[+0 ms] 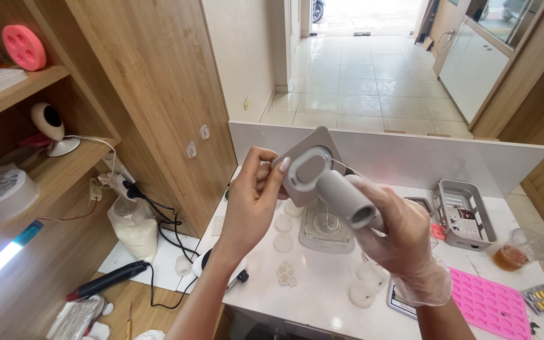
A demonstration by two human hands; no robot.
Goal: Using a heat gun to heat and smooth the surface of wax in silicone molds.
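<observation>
here we hold a grey tool up over a white counter, and we list the containers first. a grey plastic basket stands at the right of the counter with a few small items and a card inside, too small to name. just right of it a clear plastic cup holds amber liquid with a straw. below the tool a clear square tray lies on the counter, with a thin wire loop in it. on the lower shelf at left a clear bag is filled with white powder. a pink silicone mould lies flat at lower right, beside a blister pack of yellow pills. small white discs lie scattered around the tray.

the tool has a square flat head with a rounded oval centre and a tubular handle, open at its near end. our left hand, bare, pinches the left edge of the square head, thumb in front and fingers curled behind, closed on it. our right hand, in a thin clear glove, wraps around the tubular handle, fingers closed on it, the open end pointing toward us. the tool thus lies between both hands, well above the tray
</observation>
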